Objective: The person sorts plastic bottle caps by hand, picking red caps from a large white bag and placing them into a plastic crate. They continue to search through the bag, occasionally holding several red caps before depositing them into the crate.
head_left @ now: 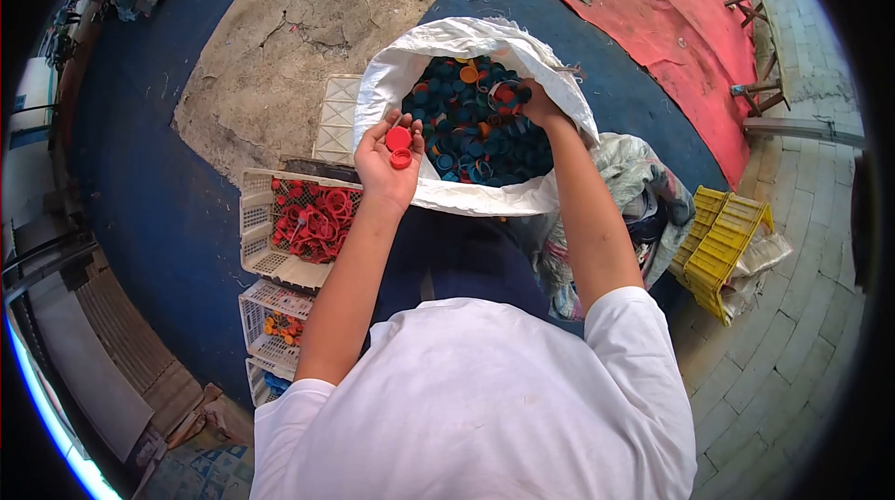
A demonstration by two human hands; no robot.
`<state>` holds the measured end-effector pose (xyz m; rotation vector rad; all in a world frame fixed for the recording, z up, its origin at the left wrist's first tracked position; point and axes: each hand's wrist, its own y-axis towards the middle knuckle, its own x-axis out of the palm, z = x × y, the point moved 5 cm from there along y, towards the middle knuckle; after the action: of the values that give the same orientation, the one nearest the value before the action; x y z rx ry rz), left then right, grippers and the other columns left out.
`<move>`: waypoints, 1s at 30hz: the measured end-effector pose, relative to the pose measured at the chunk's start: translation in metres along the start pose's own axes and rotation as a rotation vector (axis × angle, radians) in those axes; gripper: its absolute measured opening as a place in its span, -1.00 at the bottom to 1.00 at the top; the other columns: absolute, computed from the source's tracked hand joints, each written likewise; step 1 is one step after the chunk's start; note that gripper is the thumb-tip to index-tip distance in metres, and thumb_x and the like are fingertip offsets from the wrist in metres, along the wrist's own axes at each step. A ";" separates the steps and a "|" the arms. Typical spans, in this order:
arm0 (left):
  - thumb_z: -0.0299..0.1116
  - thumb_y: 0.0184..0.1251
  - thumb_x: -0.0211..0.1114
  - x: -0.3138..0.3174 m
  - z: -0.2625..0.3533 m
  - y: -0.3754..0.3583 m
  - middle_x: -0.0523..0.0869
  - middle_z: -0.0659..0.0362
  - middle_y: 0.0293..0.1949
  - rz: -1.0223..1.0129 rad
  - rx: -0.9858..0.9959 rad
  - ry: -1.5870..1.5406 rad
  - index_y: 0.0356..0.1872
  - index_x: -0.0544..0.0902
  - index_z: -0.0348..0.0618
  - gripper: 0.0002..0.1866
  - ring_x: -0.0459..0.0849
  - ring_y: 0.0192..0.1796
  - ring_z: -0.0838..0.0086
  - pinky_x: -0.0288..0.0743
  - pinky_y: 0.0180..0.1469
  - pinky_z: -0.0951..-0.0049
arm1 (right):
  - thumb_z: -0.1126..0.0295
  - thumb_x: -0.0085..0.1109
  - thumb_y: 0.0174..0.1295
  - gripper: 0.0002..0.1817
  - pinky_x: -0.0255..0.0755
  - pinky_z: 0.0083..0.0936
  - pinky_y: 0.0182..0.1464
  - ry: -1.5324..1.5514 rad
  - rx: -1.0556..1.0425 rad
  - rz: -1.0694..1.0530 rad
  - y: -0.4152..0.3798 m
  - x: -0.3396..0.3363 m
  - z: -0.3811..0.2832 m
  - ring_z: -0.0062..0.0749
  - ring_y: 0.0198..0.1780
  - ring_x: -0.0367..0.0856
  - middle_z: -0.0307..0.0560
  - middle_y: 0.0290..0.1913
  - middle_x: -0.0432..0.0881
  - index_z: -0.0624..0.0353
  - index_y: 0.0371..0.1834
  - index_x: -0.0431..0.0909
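A white woven sack [380, 81] stands with its mouth rolled wide in front of me, full of plastic bottle caps [461, 127], mostly dark green and blue with some orange and red. At the sack's left rim my left hand [384, 174] is turned palm up, with two red bottle caps [398, 138] lying against its curled fingers. My right hand [543, 104] reaches over the right side into the sack, fingers bent down among the caps. Beside its fingertips is a red cap [506, 97]; what these fingers grip is hidden.
To the left stand a crate [256, 219] of red plastic pieces, a second crate [254, 318] with orange pieces, and another with blue ones. On the right lie a crumpled sack [626, 160] and yellow crates [722, 239]. Wooden stools [760, 90] stand farther right.
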<state>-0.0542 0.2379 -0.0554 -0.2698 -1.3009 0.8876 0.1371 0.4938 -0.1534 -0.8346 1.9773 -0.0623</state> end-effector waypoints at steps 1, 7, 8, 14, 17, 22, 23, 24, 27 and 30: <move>-0.34 0.47 0.11 0.002 -0.001 0.000 0.63 -0.02 0.03 -0.003 0.002 0.007 0.12 0.54 -0.31 -0.67 0.63 0.09 0.17 0.58 0.12 0.30 | 0.50 0.47 -0.02 -0.47 0.47 -0.28 0.32 -0.042 0.012 -0.029 -0.001 -0.001 -0.001 -0.07 0.21 0.68 0.03 0.11 0.76 0.05 0.13 0.71; -0.37 0.48 0.11 0.000 -0.005 0.001 0.62 -0.04 0.05 -0.021 -0.017 0.007 0.13 0.53 -0.34 -0.68 0.63 0.10 0.14 0.59 0.14 0.29 | 0.48 0.30 0.02 -0.59 0.52 -0.22 0.24 -0.433 -0.025 -0.247 -0.019 -0.006 -0.016 0.01 0.10 0.71 0.15 0.04 0.75 -0.02 0.01 0.77; -0.37 0.48 0.10 -0.001 -0.006 0.000 0.62 -0.04 0.05 -0.022 -0.020 0.006 0.13 0.53 -0.33 -0.68 0.63 0.10 0.14 0.59 0.14 0.29 | 0.46 0.30 0.04 -0.61 0.53 -0.21 0.23 -0.497 -0.001 -0.247 -0.018 -0.007 -0.020 0.01 0.09 0.71 0.14 0.03 0.75 0.00 0.00 0.78; -0.33 0.49 0.07 0.008 -0.009 -0.009 0.63 -0.05 0.08 -0.080 -0.047 0.014 0.16 0.53 -0.33 -0.65 0.64 0.14 0.11 0.60 0.19 0.24 | 0.36 0.27 0.17 -0.72 0.53 -0.17 0.23 -0.322 -0.040 0.114 -0.017 -0.017 -0.064 0.04 0.14 0.65 0.07 0.03 0.71 0.06 -0.04 0.75; -0.31 0.50 0.06 0.010 -0.010 -0.011 0.64 -0.06 0.11 -0.089 -0.046 0.027 0.17 0.53 -0.34 -0.63 0.64 0.15 0.10 0.60 0.20 0.23 | 0.30 0.24 0.24 -0.67 0.52 -0.14 0.26 -0.277 -0.253 0.147 -0.014 -0.002 -0.068 0.06 0.22 0.59 0.06 0.10 0.68 0.09 0.05 0.70; -0.29 0.50 0.05 0.008 -0.012 -0.010 0.65 -0.06 0.10 -0.082 -0.045 0.000 0.17 0.54 -0.34 -0.62 0.66 0.13 0.11 0.61 0.18 0.23 | 0.32 0.25 0.22 -0.69 0.53 -0.06 0.22 -0.328 -0.250 0.176 -0.002 0.020 -0.068 0.11 0.21 0.56 0.06 0.08 0.67 0.10 0.03 0.65; -0.30 0.50 0.05 0.008 -0.012 -0.010 0.65 -0.06 0.09 -0.075 -0.044 -0.001 0.17 0.54 -0.34 -0.62 0.66 0.12 0.11 0.61 0.18 0.23 | 0.32 0.24 0.22 -0.70 0.53 -0.04 0.21 -0.317 -0.204 0.151 0.003 0.021 -0.066 0.11 0.21 0.56 0.06 0.04 0.69 0.11 0.01 0.63; -0.30 0.50 0.05 0.008 -0.012 -0.010 0.65 -0.05 0.09 -0.067 -0.044 -0.001 0.17 0.54 -0.34 -0.62 0.66 0.12 0.11 0.61 0.18 0.23 | 0.32 0.24 0.22 -0.72 0.54 -0.03 0.19 -0.306 -0.157 0.125 0.005 0.020 -0.067 0.12 0.21 0.56 0.06 0.01 0.70 0.12 -0.01 0.62; -0.30 0.51 0.05 0.006 -0.013 -0.009 0.65 -0.05 0.09 -0.063 -0.042 -0.015 0.16 0.54 -0.34 -0.63 0.66 0.12 0.12 0.61 0.17 0.24 | 0.34 0.24 0.21 -0.77 0.56 -0.02 0.14 -0.305 -0.086 0.088 0.006 0.023 -0.067 0.12 0.16 0.60 0.06 -0.09 0.73 0.12 -0.09 0.58; -0.30 0.52 0.05 0.006 -0.013 -0.011 0.65 -0.05 0.09 -0.061 -0.028 -0.021 0.17 0.53 -0.34 -0.63 0.66 0.13 0.12 0.61 0.18 0.24 | 0.32 0.33 0.17 -0.77 0.56 -0.09 0.08 -0.217 -0.056 0.002 0.012 0.027 -0.058 0.02 0.06 0.67 0.01 -0.10 0.74 0.10 -0.15 0.55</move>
<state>-0.0377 0.2390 -0.0476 -0.2426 -1.3350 0.8230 0.0763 0.4705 -0.1464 -0.8387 1.7823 0.0824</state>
